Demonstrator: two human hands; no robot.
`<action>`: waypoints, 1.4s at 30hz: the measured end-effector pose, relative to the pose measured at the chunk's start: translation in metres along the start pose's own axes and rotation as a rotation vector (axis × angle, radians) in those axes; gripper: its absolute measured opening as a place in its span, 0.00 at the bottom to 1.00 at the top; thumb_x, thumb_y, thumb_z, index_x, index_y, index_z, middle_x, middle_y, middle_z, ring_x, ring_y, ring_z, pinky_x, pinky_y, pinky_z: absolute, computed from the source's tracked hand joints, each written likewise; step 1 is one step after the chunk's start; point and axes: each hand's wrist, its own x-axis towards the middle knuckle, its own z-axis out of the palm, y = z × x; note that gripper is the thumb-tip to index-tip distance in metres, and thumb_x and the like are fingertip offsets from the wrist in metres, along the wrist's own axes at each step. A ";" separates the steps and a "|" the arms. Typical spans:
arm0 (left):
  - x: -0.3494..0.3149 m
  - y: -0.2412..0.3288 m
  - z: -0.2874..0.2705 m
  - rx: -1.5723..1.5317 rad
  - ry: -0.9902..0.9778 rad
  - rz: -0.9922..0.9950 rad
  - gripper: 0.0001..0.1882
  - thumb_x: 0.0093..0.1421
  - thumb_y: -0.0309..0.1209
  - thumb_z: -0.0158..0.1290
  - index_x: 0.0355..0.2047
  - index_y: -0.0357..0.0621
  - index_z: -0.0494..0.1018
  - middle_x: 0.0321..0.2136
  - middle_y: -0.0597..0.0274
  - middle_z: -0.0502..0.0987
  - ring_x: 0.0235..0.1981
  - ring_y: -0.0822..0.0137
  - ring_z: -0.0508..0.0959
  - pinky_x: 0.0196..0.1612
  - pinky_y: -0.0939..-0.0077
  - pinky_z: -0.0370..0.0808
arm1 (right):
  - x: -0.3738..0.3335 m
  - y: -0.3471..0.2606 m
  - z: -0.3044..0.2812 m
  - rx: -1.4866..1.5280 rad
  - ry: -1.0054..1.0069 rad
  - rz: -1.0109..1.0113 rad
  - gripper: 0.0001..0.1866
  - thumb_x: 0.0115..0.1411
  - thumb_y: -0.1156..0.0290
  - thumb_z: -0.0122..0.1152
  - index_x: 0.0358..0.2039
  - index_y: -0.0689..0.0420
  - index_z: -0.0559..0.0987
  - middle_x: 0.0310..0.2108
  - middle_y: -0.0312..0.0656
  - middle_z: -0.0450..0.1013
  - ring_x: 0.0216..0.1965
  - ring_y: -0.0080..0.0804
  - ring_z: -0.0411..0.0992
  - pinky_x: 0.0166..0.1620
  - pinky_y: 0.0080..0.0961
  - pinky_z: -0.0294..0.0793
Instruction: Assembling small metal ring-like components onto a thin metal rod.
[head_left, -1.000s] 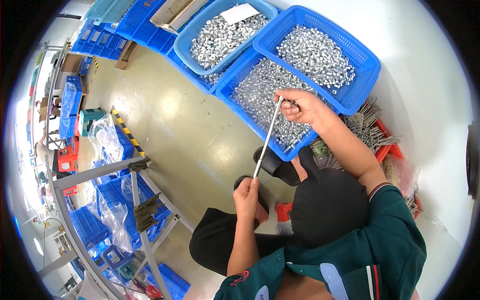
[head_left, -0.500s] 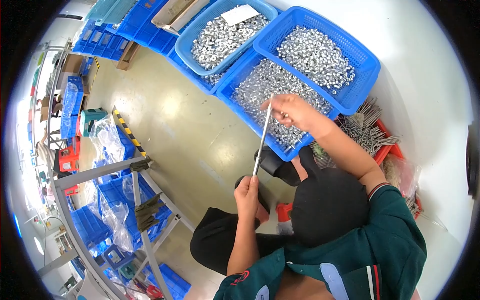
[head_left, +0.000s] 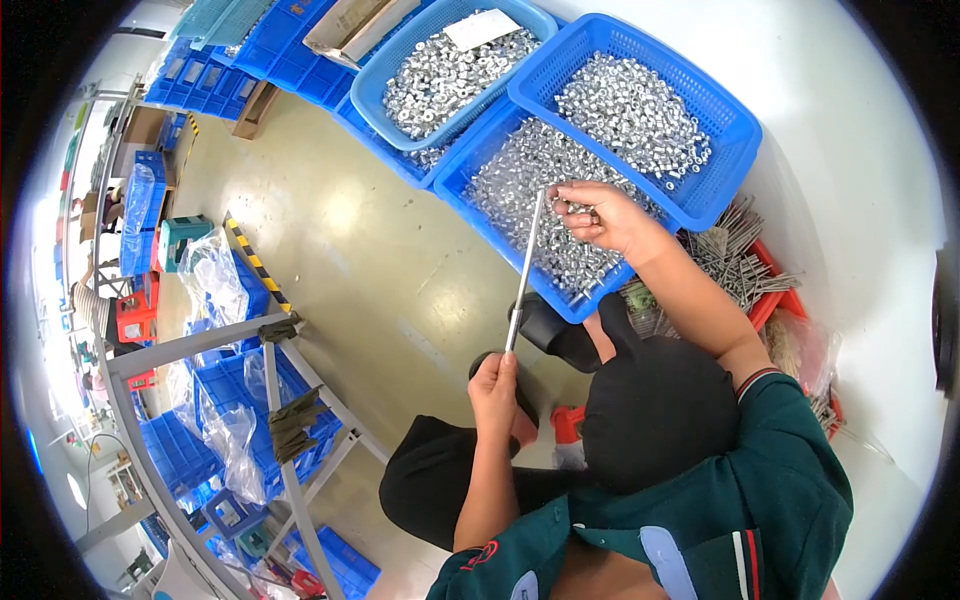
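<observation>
My left hand (head_left: 494,392) is closed round the lower end of a thin, straight metal rod (head_left: 528,262), which slants up and away from me. Beside the rod's upper tip is my right hand (head_left: 606,215), its fingers curled and pinched over small silvery nut-like pieces. Whether one of these touches the tip I cannot tell. Beneath the right hand lies a blue crate (head_left: 574,309) filled with loose small metal pieces (head_left: 500,180). A blue perforated basket (head_left: 742,150) of similar pieces rests on the crate's far right part.
A lighter blue basket (head_left: 366,92) of metal fittings stands at the far left of the crate. Long screws or rods (head_left: 735,265) fill a red bin (head_left: 790,300) to the right. A grey metal frame (head_left: 185,347) stands at the left.
My right hand has shifted slightly right, off the rod's tip, and its fingers have turned, showing small metal pieces in them. My left hand and the rod have hardly moved.
</observation>
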 end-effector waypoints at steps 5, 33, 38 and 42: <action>-0.003 0.006 0.003 0.017 -0.015 -0.035 0.14 0.59 0.34 0.49 0.19 0.40 0.66 0.14 0.76 0.60 0.17 0.83 0.57 0.18 0.85 0.53 | 0.000 -0.002 -0.006 0.180 -0.127 0.008 0.08 0.58 0.67 0.52 0.33 0.59 0.71 0.23 0.34 0.65 0.14 0.12 0.54 0.14 0.07 0.49; -0.003 -0.002 0.000 0.107 -0.019 -0.018 0.13 0.59 0.34 0.49 0.22 0.38 0.69 0.17 0.76 0.62 0.19 0.83 0.59 0.21 0.86 0.56 | 0.002 0.004 0.005 0.160 -0.108 -0.052 0.10 0.57 0.75 0.52 0.39 0.62 0.71 0.31 0.39 0.69 0.22 0.16 0.60 0.19 0.09 0.58; -0.003 -0.001 0.000 0.107 -0.004 -0.009 0.14 0.59 0.35 0.49 0.21 0.38 0.69 0.16 0.76 0.62 0.19 0.82 0.59 0.21 0.86 0.56 | -0.005 -0.003 0.020 0.010 -0.072 -0.087 0.10 0.55 0.76 0.54 0.38 0.65 0.73 0.28 0.34 0.68 0.20 0.15 0.59 0.20 0.09 0.58; -0.002 -0.002 -0.003 0.154 -0.011 0.028 0.15 0.59 0.35 0.50 0.21 0.38 0.68 0.16 0.75 0.63 0.19 0.82 0.59 0.21 0.86 0.56 | -0.007 -0.013 0.019 -0.277 -0.006 -0.134 0.08 0.54 0.75 0.55 0.36 0.64 0.74 0.21 0.29 0.63 0.19 0.13 0.57 0.19 0.10 0.55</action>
